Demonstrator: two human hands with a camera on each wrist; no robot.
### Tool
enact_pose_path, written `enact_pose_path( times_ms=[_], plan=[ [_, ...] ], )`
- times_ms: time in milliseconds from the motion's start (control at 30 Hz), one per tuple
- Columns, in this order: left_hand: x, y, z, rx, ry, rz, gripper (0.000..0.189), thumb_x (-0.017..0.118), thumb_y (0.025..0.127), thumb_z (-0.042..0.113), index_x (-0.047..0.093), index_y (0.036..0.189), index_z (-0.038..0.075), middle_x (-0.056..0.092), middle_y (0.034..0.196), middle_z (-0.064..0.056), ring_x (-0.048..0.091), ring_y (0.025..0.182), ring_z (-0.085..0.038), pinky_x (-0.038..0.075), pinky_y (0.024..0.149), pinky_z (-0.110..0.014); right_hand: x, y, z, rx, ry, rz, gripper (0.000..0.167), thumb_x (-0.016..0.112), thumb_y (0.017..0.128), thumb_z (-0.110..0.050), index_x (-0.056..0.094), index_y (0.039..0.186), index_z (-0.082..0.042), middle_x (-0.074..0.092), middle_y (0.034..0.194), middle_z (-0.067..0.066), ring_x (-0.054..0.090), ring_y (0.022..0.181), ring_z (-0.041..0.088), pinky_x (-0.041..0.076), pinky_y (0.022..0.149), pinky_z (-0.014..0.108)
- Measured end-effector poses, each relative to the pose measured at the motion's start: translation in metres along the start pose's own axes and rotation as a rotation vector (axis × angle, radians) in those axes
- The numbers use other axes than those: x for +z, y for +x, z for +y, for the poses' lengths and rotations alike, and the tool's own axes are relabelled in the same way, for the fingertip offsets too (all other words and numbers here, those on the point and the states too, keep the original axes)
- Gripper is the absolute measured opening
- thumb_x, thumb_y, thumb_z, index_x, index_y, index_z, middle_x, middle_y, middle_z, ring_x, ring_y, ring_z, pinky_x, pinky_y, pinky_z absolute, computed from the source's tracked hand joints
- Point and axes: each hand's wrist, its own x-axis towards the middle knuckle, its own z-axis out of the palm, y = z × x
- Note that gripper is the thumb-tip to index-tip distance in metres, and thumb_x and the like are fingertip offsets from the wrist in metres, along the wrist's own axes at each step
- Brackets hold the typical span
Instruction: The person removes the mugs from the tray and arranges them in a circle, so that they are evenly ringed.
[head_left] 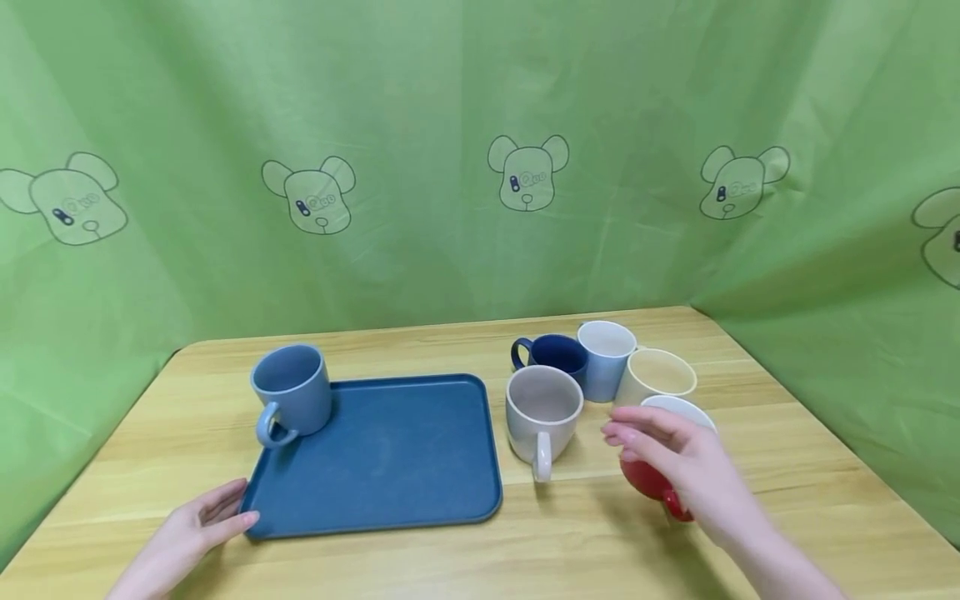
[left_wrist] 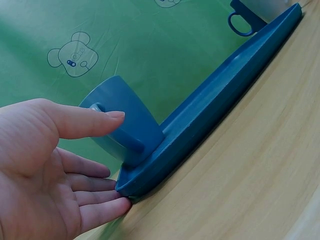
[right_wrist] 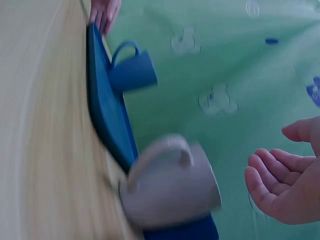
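My left hand (head_left: 183, 533) is at the near left corner of a dark blue tray (head_left: 390, 467). In the left wrist view its fingertips touch the tray's edge, with the thumb raised above. A blue mug (head_left: 307, 404) stands upright at the tray's left side, its handle towards me. My right hand (head_left: 693, 467) hovers in front of a red mug (head_left: 645, 479) with a white inside, partly hiding it. Nothing lies in that hand; its fingers are loosely bent in the right wrist view. To its left, a light grey mug (head_left: 521, 429) stands just beyond the tray's right edge.
Behind the grey mug stand a navy mug (head_left: 558, 357), a pale blue mug (head_left: 602, 375) and a cream mug (head_left: 636, 390), close together. The wooden table (head_left: 420, 567) ends at a green curtain (head_left: 420, 250) behind and at the sides.
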Motion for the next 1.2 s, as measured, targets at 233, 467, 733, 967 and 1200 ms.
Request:
enact_pose_path(
  times_ms=[233,467,733,967,1200],
  plan=[
    [0.0,-0.001,0.001,0.011,-0.03,0.006,0.078,0.057,0.092,0.037,0.022,0.139,-0.015,0.024,0.144,-0.031,0.026,0.13,-0.046,0.032,0.101,-0.055,0.046,0.017,-0.026,-0.019,0.147,-0.154,0.032,0.055,0.094,-0.012,0.056,0.119,0.007,0.066,0.107,0.015,0.063,0.096,0.014,0.05,0.083,0.025],
    [0.002,-0.001,0.003,0.003,-0.053,0.001,0.079,0.057,0.091,0.038,0.021,0.14,-0.013,0.023,0.145,-0.031,0.022,0.131,-0.047,0.03,0.101,-0.057,0.097,0.041,-0.034,-0.023,0.318,-0.276,0.035,0.055,0.093,-0.013,0.054,0.118,0.012,0.062,0.109,0.024,0.062,0.099,0.023,0.052,0.084,0.031],
    [0.002,0.001,0.004,-0.02,-0.089,0.001,0.081,0.057,0.091,0.039,0.021,0.14,-0.014,0.023,0.142,-0.034,0.024,0.131,-0.047,0.031,0.101,-0.056,0.166,0.059,-0.041,0.043,0.441,-0.368,0.033,0.058,0.092,-0.016,0.059,0.116,0.007,0.064,0.109,0.019,0.061,0.101,0.027,0.051,0.084,0.033],
    [0.002,0.0,0.005,-0.035,-0.108,0.01,0.082,0.059,0.09,0.04,0.021,0.14,-0.014,0.024,0.142,-0.034,0.024,0.131,-0.047,0.031,0.101,-0.057,0.213,0.077,-0.052,0.097,0.424,-0.371,0.028,0.061,0.091,-0.019,0.065,0.111,0.0,0.068,0.102,0.01,0.063,0.093,0.016,0.052,0.078,0.028],
    [0.002,-0.005,0.003,0.015,-0.072,0.034,0.076,0.057,0.092,0.033,0.023,0.138,-0.016,0.028,0.141,-0.034,0.028,0.129,-0.047,0.035,0.099,-0.055,0.259,0.097,-0.048,0.096,0.386,-0.381,0.028,0.062,0.09,-0.024,0.067,0.108,-0.004,0.07,0.097,0.003,0.062,0.089,0.008,0.052,0.075,0.025]
  ],
)
